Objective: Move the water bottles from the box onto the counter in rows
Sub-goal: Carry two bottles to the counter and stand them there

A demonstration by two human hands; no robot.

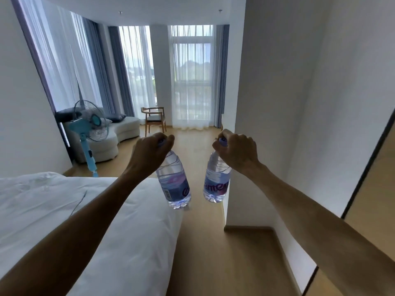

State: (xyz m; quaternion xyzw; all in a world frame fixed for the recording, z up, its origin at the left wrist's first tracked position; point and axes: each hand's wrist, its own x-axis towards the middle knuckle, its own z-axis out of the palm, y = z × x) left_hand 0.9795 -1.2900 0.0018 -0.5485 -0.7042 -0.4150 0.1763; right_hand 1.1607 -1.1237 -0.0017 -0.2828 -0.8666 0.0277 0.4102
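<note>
status from the head view, left to right: far left there's a white bed (70,212) running along the lower left, with a blue standing fan (90,129) and a pale sofa (111,135) past its foot, then curtained windows and a wooden chair (154,119) at the far end of the room. left hand (147,152) is clenched around the cap and neck of the left water bottle (174,184), which hangs below the fist, tilted a bit, over the edge of the bed and the wood floor (198,242). just beside it but not touching, the right hand (237,151) is wrapped the same way around the top of the right water bottle (217,180), which hangs roughly upright in front of the corner of a white wall (277,103). both bottles look full, caps on, labels intact. far right is a wood panel with a dark edge, can't tell what it belongs to. progress call: two bottles are out of the box and in transit, neither set down. the box and the counter are both out of view, so can't tell how many bottles are already in rows or how many are left in the box. my read is we're mid-carry on one pair, with placing these two plus an unknown remainder outstanding. cap-only grips let the bottles swing, so i'd expect them to need steadying when they go down next to each other.
</note>
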